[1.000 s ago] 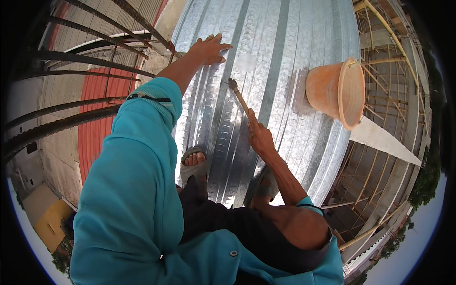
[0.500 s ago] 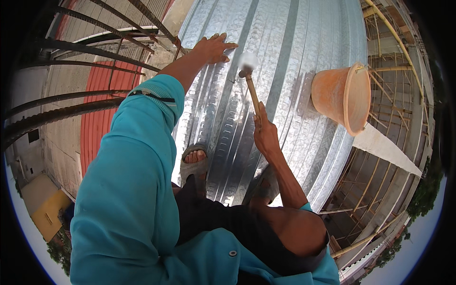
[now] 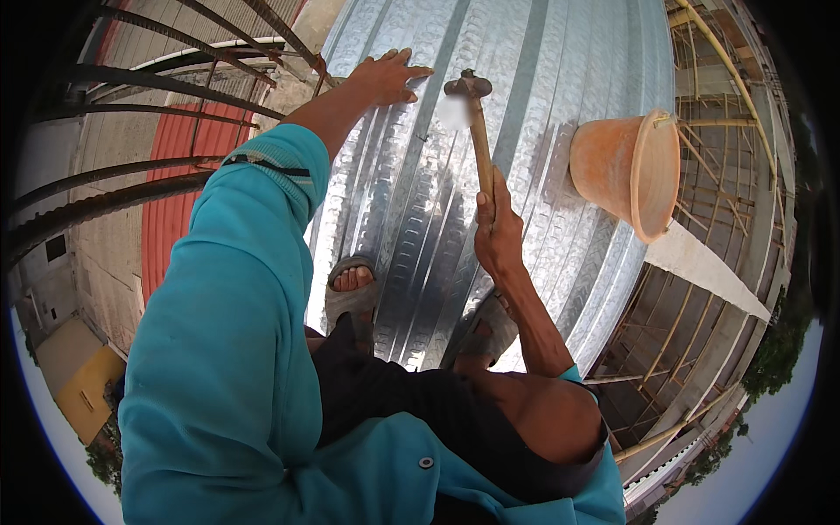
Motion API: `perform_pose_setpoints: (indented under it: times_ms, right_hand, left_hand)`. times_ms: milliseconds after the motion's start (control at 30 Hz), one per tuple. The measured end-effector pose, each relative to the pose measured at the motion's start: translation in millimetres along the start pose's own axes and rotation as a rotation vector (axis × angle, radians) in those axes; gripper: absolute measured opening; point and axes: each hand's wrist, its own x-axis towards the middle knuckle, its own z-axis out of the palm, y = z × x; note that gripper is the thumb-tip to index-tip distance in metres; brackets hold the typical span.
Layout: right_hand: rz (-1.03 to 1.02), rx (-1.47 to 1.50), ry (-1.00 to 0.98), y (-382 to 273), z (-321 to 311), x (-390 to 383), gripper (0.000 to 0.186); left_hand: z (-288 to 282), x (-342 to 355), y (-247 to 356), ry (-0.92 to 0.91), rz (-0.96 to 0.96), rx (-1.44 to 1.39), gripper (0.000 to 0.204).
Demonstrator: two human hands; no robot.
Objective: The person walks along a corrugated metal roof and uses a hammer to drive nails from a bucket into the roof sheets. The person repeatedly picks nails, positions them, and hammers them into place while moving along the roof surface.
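My right hand (image 3: 500,229) is wrapped round the wooden handle of a hammer (image 3: 482,144). Its dark metal head is up at the far end, over the ribbed, shiny metal decking sheet (image 3: 525,105). A whitish blurred patch hides part of the sheet just below the hammer head. Fingers spread, my left hand (image 3: 391,77) lies on the decking near its left edge, to the left of the hammer head. My sandalled feet (image 3: 353,293) stand on the same sheet.
An orange bucket (image 3: 612,171) rests on the decking to the right. Rusty rebar rods (image 3: 166,118) stick out at the upper left. Past the right edge of the sheet, bamboo scaffolding (image 3: 722,166) drops away below. A red corrugated roof (image 3: 179,223) lies lower down on the left.
The hammer has risen and swung slightly right, its head now farther up the view. My right hand has shifted a little to the right. The left hand stays spread on the sheet.
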Motion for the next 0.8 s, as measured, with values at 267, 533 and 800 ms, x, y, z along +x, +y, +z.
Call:
perform_pose_setpoints:
  times_ms: [267, 533, 800]
  right_hand:
    - [0.171, -0.233, -0.198, 66.0, 29.4, 9.7, 0.047]
    - [-0.388, 0.244, 0.349, -18.8, -18.1, 12.7, 0.043]
    - [-0.188, -0.159, 0.148, 14.8, 2.5, 11.4, 0.051]
  left_hand:
    - [-3.8, 1.4, 23.5, -0.053, 0.02, -0.017, 0.067]
    - [-3.5, 2.9, 0.8, -0.021, 0.016, -0.047, 0.067]
    - [-0.3, 1.3, 4.3, -0.028, -0.008, 0.004, 0.066]
